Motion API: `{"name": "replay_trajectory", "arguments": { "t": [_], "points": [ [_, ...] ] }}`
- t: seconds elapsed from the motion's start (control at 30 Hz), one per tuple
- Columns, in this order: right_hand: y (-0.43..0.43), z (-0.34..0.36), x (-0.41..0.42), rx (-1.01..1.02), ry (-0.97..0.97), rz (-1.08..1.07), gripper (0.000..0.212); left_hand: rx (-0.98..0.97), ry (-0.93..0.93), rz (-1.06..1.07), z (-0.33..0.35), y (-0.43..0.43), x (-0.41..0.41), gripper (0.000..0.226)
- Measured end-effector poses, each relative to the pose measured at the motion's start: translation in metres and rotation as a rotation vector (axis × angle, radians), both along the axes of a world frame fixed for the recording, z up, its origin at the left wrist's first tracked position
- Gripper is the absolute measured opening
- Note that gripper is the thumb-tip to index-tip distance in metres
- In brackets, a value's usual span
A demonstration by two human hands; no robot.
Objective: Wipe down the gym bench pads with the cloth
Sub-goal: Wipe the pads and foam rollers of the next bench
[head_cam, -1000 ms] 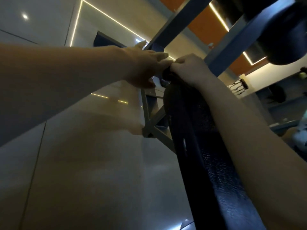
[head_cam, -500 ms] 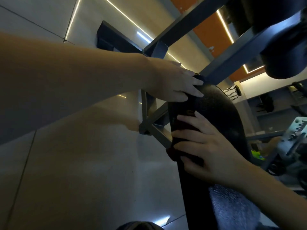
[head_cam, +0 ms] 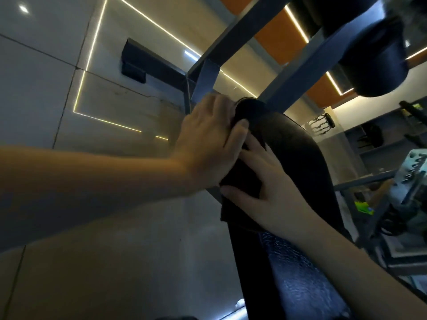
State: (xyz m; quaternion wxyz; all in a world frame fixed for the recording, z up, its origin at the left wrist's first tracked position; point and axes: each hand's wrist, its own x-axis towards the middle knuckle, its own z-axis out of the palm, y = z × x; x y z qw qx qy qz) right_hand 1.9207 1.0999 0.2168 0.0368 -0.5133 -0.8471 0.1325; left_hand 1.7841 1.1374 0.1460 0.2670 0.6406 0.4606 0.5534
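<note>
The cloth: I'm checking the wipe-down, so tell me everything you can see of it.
The cloth is dark, soft-looking fabric, its colour hard to tell in the dim light. It lies bunched against the left edge of the black textured bench pad, with a corner hanging below that edge. The right hand presses it with spread fingers; the left hand lies over its upper part and hides it.

No lettering can be read from here; dark marks on the pale machine housing (head_cam: 416, 163) at the right edge stay blurred.
</note>
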Motion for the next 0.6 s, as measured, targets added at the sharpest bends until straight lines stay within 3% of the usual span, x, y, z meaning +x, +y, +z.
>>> {"name": "replay_trajectory", "arguments": {
  "t": [0.07,0.17,0.2,0.27,0.33,0.4,0.5,0.6],
  "points": [
    [-0.006,0.013,0.0,-0.243,0.286,-0.149,0.072,-0.069,-0.009,0.037,0.001,-0.04,0.012,0.039],
    [0.0,0.036,0.012,-0.478,0.665,-0.346,0.091,-0.277,0.087,-0.053,0.009,-0.077,0.038,0.083],
    [0.001,0.041,0.015,-0.519,0.804,-0.402,0.091,-0.369,0.064,-0.091,0.009,-0.083,0.048,0.094],
    [-0.003,0.04,0.028,-0.486,0.929,-0.44,0.08,-0.356,0.036,-0.104,0.001,-0.09,0.073,0.107],
    [-0.01,0.029,0.046,-0.27,0.742,-0.375,0.062,-0.273,0.021,-0.082,-0.01,-0.09,0.085,0.105],
    [-0.015,0.013,0.06,-0.118,0.436,-0.251,0.053,-0.219,-0.038,-0.042,-0.022,-0.085,0.086,0.089],
    [-0.02,-0.017,0.07,-0.015,0.075,-0.065,0.058,-0.175,-0.24,-0.041,-0.035,-0.079,0.078,0.073],
    [-0.021,-0.032,0.07,0.139,-0.052,-0.012,0.062,-0.186,-0.414,-0.081,-0.033,-0.072,0.071,0.068]
  ]
}}
